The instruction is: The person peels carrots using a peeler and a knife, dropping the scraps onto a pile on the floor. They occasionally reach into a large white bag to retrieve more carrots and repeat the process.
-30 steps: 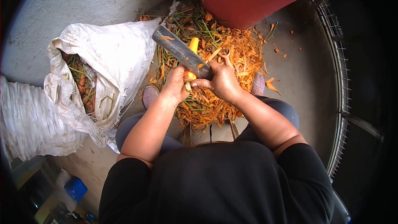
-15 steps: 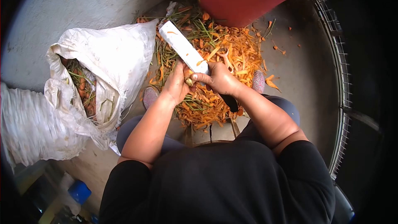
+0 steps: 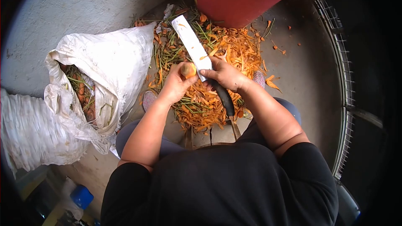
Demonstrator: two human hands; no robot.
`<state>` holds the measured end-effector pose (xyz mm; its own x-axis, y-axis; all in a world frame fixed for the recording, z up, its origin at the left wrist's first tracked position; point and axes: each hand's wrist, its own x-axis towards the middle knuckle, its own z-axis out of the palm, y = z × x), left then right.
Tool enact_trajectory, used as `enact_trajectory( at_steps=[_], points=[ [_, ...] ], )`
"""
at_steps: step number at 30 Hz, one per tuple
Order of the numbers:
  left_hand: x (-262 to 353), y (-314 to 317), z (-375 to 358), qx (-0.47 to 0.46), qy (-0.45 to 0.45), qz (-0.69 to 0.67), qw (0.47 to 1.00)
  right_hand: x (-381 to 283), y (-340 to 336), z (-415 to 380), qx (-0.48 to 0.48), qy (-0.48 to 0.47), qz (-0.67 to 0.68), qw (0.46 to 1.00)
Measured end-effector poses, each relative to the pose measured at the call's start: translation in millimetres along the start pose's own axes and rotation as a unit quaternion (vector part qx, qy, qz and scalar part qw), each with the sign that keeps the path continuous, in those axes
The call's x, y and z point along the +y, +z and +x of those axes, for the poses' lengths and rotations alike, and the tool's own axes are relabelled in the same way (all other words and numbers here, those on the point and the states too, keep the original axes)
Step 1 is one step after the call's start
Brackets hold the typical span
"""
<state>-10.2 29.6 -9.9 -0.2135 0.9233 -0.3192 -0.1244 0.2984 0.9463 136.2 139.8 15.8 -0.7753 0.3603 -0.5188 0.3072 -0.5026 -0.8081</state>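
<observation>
Head view: carrot (image 3: 188, 70) and wide knife (image 3: 190, 44) nearly meet

Left hand (image 3: 172, 87) has fingers closed round the carrot, blunt end up, over the peelings (image 3: 201, 115). Right hand (image 3: 228, 76) pinches the blade just ahead of its dark handle (image 3: 225, 99) – not a full handle grip. Risk, likely: wet skin or loose scraps let the blade twist, nicking the left fingertips beside it; carrot could roll if squeezed unevenly.
</observation>
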Motion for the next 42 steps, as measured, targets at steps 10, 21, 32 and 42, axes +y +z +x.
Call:
enact_trajectory(
  at_steps=[10, 21, 32, 42],
  points=[
    [16, 10, -8, 0.051, 0.085, 0.215, 0.972, 0, -1, -3, 0.116, -0.117, -0.225, 0.960],
    [8, 4, -8, 0.104, 0.243, 0.387, 0.884, -3, 6, -6, 0.142, -0.125, -0.292, 0.937],
    [12, 2, -11, -0.004, 0.141, 0.345, 0.928, 1, 9, -10, 0.069, -0.102, -0.399, 0.909],
    [-4, 12, -12, 0.180, 0.155, 0.493, 0.837, 21, 28, 1, 0.114, -0.076, -0.259, 0.956]
  ],
)
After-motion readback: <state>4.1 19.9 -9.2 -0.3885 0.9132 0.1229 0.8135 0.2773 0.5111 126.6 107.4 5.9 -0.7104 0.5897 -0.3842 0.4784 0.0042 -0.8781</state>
